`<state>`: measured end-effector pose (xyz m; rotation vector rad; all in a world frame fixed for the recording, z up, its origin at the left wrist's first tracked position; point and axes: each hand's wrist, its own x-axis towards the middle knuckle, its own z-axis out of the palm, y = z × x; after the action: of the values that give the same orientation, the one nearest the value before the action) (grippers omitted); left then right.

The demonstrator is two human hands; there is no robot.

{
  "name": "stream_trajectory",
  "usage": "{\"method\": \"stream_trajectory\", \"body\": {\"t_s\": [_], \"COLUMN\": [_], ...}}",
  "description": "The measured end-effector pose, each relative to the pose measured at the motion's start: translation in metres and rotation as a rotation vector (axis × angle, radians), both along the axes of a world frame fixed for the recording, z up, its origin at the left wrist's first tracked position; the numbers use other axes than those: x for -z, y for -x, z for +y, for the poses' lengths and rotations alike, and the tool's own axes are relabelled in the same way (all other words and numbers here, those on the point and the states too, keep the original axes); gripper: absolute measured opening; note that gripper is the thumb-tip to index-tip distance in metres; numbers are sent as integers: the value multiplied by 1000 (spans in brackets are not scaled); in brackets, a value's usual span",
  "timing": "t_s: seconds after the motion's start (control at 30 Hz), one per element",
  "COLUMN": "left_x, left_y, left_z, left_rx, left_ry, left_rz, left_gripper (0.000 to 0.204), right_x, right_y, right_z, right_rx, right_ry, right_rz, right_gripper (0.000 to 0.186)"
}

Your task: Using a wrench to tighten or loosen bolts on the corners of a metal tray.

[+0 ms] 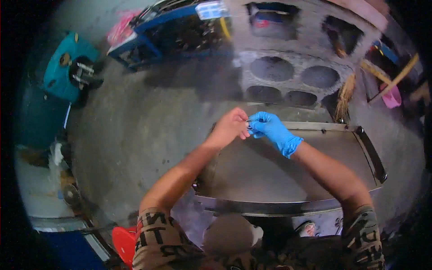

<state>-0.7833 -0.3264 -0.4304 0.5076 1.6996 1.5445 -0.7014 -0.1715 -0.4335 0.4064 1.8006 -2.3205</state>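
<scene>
My bare left hand point(230, 128) and my right hand point(272, 129), in a blue glove, meet over the far left part of a low metal table point(297, 166). A small, thin, ring-shaped piece point(249, 120) shows between their fingertips, too small for its exact kind to be told. Both hands are closed in a pinch around it. The glove ends at the wrist, leaving the right forearm bare. The tabletop lies below my hands, with a raised metal rim along its sides.
Beyond the table stands a grey block structure point(310, 56) with round and square openings. A straw broom point(346, 96) leans at its right, near a pink container point(390, 95). Far left is a teal machine point(67, 67); a blue-framed bench point(148, 42) stands behind. A red stool point(123, 243) sits low left.
</scene>
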Motion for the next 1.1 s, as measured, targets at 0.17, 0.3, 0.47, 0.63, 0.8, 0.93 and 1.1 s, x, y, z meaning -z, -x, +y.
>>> {"method": "stream_trajectory", "body": {"t_s": [0.17,0.3,0.47,0.63,0.8,0.93,1.1], "left_x": [37,112,150,153,147,142,146], "left_y": [39,57,45,48,45,44,44], "left_z": [-78,-121,-100,-95,-94,-90,-93], "left_rx": [-163,-270,-429,-494,-582,-554,-578], "left_ry": [162,503,227,217,187,212,236], "left_rz": [438,785,397,364,386,386,447], "left_gripper": [17,24,23,19,15,14,13], "right_x": [66,109,142,156,132,152,132], "right_y": [37,52,70,83,92,94,84], "right_z": [-60,-81,-94,-112,-132,-120,-136], "right_rx": [65,159,344,431,509,458,397], "right_ry": [-33,-419,-827,-849,-635,-560,-1004], "right_rz": [-84,-203,-143,-220,-274,-295,34], "right_gripper": [10,11,23,28,27,26,25]}}
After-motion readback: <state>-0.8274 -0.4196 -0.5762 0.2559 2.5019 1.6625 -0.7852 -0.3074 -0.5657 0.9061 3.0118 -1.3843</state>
